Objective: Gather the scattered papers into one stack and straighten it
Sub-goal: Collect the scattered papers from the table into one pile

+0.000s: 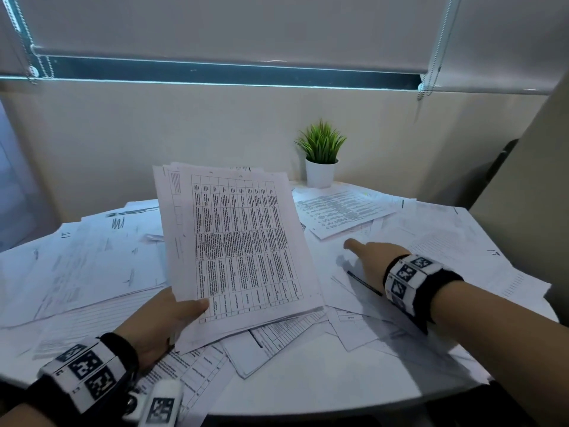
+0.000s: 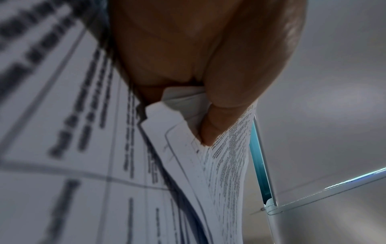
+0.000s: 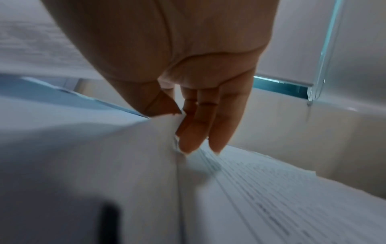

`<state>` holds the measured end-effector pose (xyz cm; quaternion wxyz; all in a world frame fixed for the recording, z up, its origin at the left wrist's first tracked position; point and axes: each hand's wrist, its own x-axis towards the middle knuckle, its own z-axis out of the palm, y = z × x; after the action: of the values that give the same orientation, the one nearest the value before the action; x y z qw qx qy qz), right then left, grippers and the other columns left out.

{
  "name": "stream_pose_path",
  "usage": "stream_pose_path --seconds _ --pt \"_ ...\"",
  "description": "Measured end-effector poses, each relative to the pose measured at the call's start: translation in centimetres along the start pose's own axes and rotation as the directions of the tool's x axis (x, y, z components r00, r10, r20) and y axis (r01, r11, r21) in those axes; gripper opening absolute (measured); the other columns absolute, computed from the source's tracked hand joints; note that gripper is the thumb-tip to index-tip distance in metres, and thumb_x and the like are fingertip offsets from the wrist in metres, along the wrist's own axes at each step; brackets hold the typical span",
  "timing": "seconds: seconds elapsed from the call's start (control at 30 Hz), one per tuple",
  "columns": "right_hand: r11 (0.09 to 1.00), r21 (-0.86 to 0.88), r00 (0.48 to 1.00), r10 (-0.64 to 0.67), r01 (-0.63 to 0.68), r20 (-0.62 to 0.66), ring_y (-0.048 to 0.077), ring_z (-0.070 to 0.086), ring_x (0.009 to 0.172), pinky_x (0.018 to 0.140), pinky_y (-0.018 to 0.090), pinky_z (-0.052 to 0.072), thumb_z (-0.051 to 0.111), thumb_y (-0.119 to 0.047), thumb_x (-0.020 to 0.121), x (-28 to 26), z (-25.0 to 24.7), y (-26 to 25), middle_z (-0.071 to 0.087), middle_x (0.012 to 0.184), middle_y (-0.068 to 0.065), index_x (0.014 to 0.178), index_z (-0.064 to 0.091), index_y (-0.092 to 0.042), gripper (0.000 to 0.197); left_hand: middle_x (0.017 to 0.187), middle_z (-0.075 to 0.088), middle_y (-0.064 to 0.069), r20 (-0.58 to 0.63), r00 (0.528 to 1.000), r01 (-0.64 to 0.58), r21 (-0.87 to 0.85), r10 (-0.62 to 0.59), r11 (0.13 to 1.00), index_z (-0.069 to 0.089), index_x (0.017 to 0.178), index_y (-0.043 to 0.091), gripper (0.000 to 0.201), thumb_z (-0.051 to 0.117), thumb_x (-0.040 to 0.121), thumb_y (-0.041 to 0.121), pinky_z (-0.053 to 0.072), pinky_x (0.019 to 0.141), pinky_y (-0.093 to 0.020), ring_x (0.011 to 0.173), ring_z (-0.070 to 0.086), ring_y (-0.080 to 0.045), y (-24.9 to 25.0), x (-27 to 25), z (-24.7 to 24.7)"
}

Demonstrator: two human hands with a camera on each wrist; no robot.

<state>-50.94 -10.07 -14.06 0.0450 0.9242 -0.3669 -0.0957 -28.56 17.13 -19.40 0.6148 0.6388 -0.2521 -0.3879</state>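
My left hand (image 1: pixel 181 309) grips the lower left corner of a thick stack of papers (image 1: pixel 240 241), thumb on top, and holds it tilted above the table. The top page shows a printed table. In the left wrist view the thumb of my left hand (image 2: pixel 211 115) clamps the fanned, uneven edges of the stack (image 2: pixel 227 165). My right hand (image 1: pixel 369 257) reaches forward over a blank white sheet (image 1: pixel 335 272) right of the stack. In the right wrist view, the right hand's (image 3: pixel 181 118) thumb and nearly straight fingers pinch that sheet's (image 3: pixel 125 156) raised edge.
Loose papers (image 1: pixel 92 257) cover most of the round white table (image 1: pixel 308 383), overlapping at odd angles. A printed page (image 1: pixel 338 211) lies beyond my right hand. A small potted plant (image 1: pixel 320 161) stands at the back by the wall. A dark chair back (image 1: pixel 498 167) is at the right.
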Motion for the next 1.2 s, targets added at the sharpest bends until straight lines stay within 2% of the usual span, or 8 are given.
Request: stream_pose_path --seconds 0.1,0.4,0.6,0.73,0.8,0.87,1.0,1.2 --pt "0.999 -0.012 0.996 -0.046 0.047 0.077 0.026 0.058 0.094 0.077 0.034 0.046 0.049 -0.031 0.094 1.1 -0.1 -0.6 0.062 0.114 0.006 0.128 0.04 -0.024 0.036 0.118 0.072 -0.004 0.006 1.0 0.006 0.016 -0.006 1.0 0.061 0.12 0.01 0.033 0.051 0.094 -0.007 0.041 0.103 -0.034 0.111 0.066 -0.016 0.0 0.1 0.0" --pt "0.999 0.028 1.0 0.016 -0.015 -0.011 0.022 0.054 0.091 0.075 0.026 0.042 0.048 -0.017 0.092 0.3 0.0 -0.7 0.06 0.114 0.007 0.116 0.052 -0.012 0.025 0.114 0.073 0.0 0.01 1.0 0.001 0.05 -0.002 0.999 0.062 0.116 0.014 0.032 0.05 0.094 -0.006 0.044 0.099 -0.031 0.105 0.069 -0.01 0.0 0.1 0.1" --pt "0.972 0.218 0.993 0.107 -0.092 -0.057 0.02 0.054 0.086 0.071 0.027 0.044 0.049 -0.015 0.087 -0.1 0.1 0.6 0.062 0.099 0.004 0.084 0.054 -0.016 0.006 0.118 0.072 -0.002 0.011 1.0 0.005 0.05 -0.006 0.999 0.06 0.123 0.011 0.033 0.053 0.094 -0.004 0.042 0.104 -0.034 0.112 0.066 -0.014 -0.1 0.0 -0.1" --pt "0.949 0.293 0.989 0.137 -0.114 -0.061 0.02 0.05 0.074 0.063 0.028 0.037 0.043 -0.031 0.095 0.4 0.2 0.7 0.055 0.076 0.004 0.069 0.047 -0.011 0.033 0.114 0.073 0.004 0.019 1.0 -0.015 0.092 0.013 0.996 0.061 0.119 0.016 0.031 0.052 0.095 -0.002 0.051 0.092 -0.021 0.105 0.069 -0.006 0.0 -0.2 0.0" --pt "0.943 0.307 0.987 0.154 -0.132 -0.048 0.018 0.054 0.078 0.068 0.027 0.043 0.055 -0.033 0.09 0.7 0.3 0.8 0.054 0.074 -0.003 0.074 0.052 -0.017 0.023 0.112 0.074 0.007 0.021 1.0 -0.019 0.105 0.016 0.994 0.061 0.118 0.018 0.03 0.052 0.096 -0.001 0.052 0.081 -0.014 0.102 0.069 -0.003 0.1 -0.3 0.2" --pt "0.936 0.326 0.989 0.145 -0.134 -0.008 0.019 0.057 0.087 0.075 0.028 0.046 0.06 -0.02 0.086 1.1 0.6 0.9 0.054 0.084 -0.005 0.096 0.053 -0.021 0.012 0.111 0.074 0.007 0.014 1.0 -0.015 0.094 0.014 0.995 0.061 0.117 0.018 0.031 0.052 0.095 -0.002 0.049 0.089 -0.02 0.103 0.069 -0.003 0.0 -0.2 0.1" --pt "0.896 0.429 0.993 0.117 -0.118 0.029 0.011 0.049 0.071 0.059 0.02 0.04 0.061 -0.01 0.086 0.8 0.6 1.7 0.044 0.076 -0.007 0.137 0.035 -0.025 0.059 0.118 0.072 0.001 0.001 1.0 0.0 0.075 0.0 0.997 0.059 0.124 0.013 0.034 0.053 0.094 -0.002 0.042 0.102 -0.031 0.111 0.066 -0.011 -0.2 0.0 -0.2" --pt "0.935 0.353 0.994 -0.025 -0.016 0.11 0.001 0.037 0.06 0.05 0.015 0.033 0.05 -0.003 0.089 0.8 0.6 1.5 0.05 0.095 -0.007 0.143 0.029 -0.026 0.062 0.117 0.072 0.004 0.006 1.0 0.002 0.115 -0.003 0.993 0.059 0.124 0.014 0.032 0.055 0.095 0.002 0.044 0.095 -0.025 0.108 0.066 -0.006 -0.1 -0.1 0.0"
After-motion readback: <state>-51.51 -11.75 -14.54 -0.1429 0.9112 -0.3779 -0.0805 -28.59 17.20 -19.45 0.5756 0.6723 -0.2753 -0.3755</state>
